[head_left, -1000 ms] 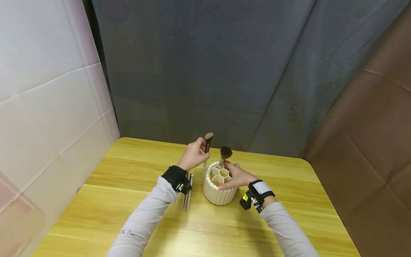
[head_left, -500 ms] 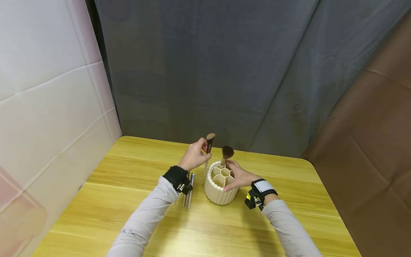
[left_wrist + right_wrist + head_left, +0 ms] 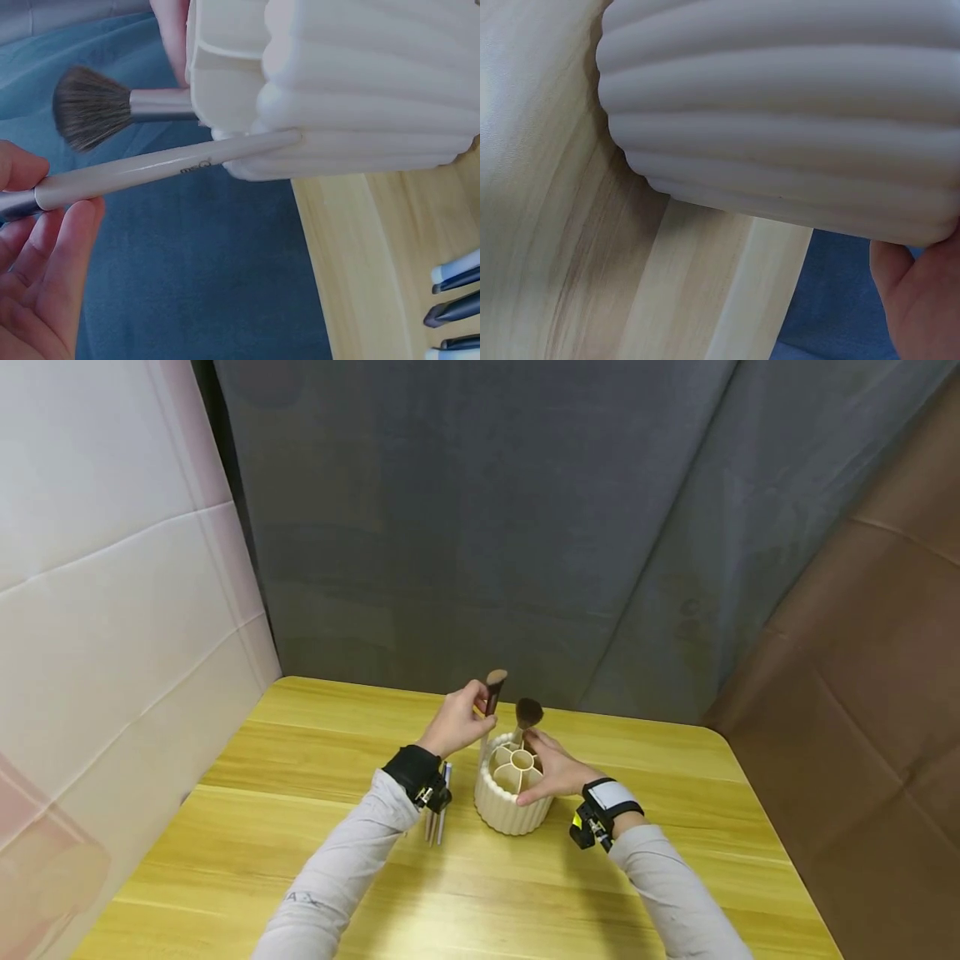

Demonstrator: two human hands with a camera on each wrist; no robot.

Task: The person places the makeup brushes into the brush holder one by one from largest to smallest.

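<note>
- The left hand (image 3: 453, 727) pinches a cream-handled brush (image 3: 165, 166) beside the ribbed holder (image 3: 512, 793).
- The right hand (image 3: 555, 770) cups the holder's rim, where a fluffy brush (image 3: 527, 717) stands.

Left hand (image 3: 453, 724) with its brush (image 3: 491, 695) slightly nearer the ribbed holder (image 3: 512, 797).
</note>
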